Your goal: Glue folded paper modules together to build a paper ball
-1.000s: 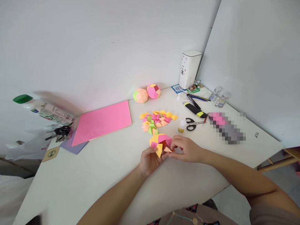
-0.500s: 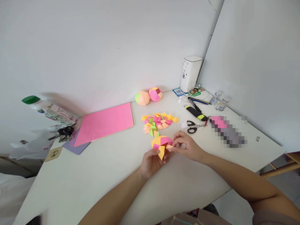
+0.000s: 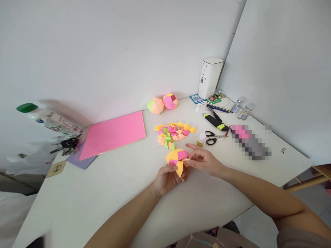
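My left hand [image 3: 168,177] holds a partly formed ball of folded paper [image 3: 176,158] in yellow and pink, its thumb on the near side beside a yellow pointed flap. At the ball's right side, my right hand [image 3: 204,161] pinches a small peach paper piece [image 3: 185,161] against it, with the index finger raised. Just beyond the ball lies a loose pile of folded paper pieces [image 3: 173,132] in pink, yellow, green and peach. Two finished paper balls, one mostly peach [image 3: 156,106] and one mostly pink [image 3: 170,102], rest by the wall.
Pink paper sheets [image 3: 113,135] lie at the left, near a green-capped bottle [image 3: 51,119] and keys [image 3: 68,144]. Right of the pile are a small glue bottle [image 3: 201,138], scissors [image 3: 212,137], a cutter [image 3: 216,122], pens, two glass jars [image 3: 245,112] and a white container [image 3: 210,78].
The peach piece now sits closer into the ball's right side. My right index finger has lifted away from it, and the view has shifted slightly.
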A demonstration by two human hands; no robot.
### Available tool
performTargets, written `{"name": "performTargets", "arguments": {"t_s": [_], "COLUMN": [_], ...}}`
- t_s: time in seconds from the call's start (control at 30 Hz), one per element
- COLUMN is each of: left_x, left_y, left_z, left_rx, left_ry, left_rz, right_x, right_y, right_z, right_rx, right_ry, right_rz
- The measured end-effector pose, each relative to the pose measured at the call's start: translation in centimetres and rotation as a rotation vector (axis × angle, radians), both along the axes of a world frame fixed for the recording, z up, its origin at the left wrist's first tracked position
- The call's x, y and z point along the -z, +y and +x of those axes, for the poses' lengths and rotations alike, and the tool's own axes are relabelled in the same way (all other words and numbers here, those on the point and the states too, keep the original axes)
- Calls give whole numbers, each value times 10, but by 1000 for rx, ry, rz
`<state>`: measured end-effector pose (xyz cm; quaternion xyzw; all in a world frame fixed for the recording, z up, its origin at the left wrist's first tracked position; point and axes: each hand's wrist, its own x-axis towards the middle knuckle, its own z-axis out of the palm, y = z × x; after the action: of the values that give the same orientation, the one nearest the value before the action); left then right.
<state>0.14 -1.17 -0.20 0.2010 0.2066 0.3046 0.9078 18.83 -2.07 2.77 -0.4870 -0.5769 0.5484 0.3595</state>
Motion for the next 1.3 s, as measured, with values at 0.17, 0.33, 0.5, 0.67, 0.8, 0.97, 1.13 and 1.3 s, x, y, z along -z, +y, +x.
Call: {"name": "performTargets", "arguments": {"t_s": [0.17,0.33,0.5,0.67,0.8,0.97,1.13,1.3], "left_x": [-1,1,2,-2,-3,-1,-1,1], "left_y": [-1,-2,-4,-4,-3,-3,-3,-4], "left_z": [1,1,4,6,4,3,3,3], "left_rx": [19,8,-134,-164,-174,-177,-175,-170], "left_ry": [-2,-21,-27,43,98,105,88,98], "left_rz": [-9,-28,-91,-87,-92,-101,-114,-117], "right_x": [4,2,-1,-2,-6,-9,-10,-11], "right_y": [0,1,0,0,1,4,4,3], "right_z": [-2,-1,1,1,1,2,1,1], "right_rx": [-19,-24,-22,-68,-95,-93,-88,-73], "right_ry": [15,-21,-150,-212,-201,-218,-232,-230], "right_rz": [144,227,381,441,429,459,416,373]}}
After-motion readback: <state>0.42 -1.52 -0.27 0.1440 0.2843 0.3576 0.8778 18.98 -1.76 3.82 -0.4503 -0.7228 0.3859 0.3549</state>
